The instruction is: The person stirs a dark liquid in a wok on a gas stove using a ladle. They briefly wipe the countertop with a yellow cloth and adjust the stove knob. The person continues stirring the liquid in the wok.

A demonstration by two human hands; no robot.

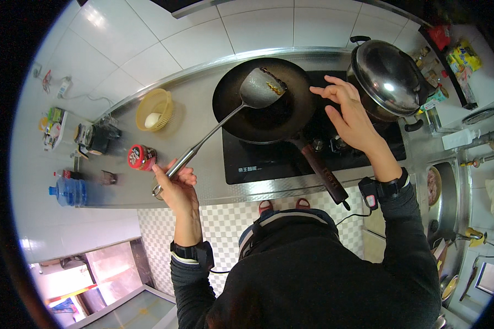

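Observation:
My left hand is closed around the metal handle of a wok spatula, whose broad blade is over the wok and carries dark and yellowish residue near its edge. The dark wok sits on the black glass cooktop, its wooden handle pointing towards me. Over the cooktop, just right of the wok, my right hand hangs with fingers apart and nothing in it. A red-lidded jar stands close beside my left hand.
A lidded steel pot stands on the right of the cooktop. On the left counter are a yellow plastic basket with a white, rounded item and a blue water jug. A sink lies at the right.

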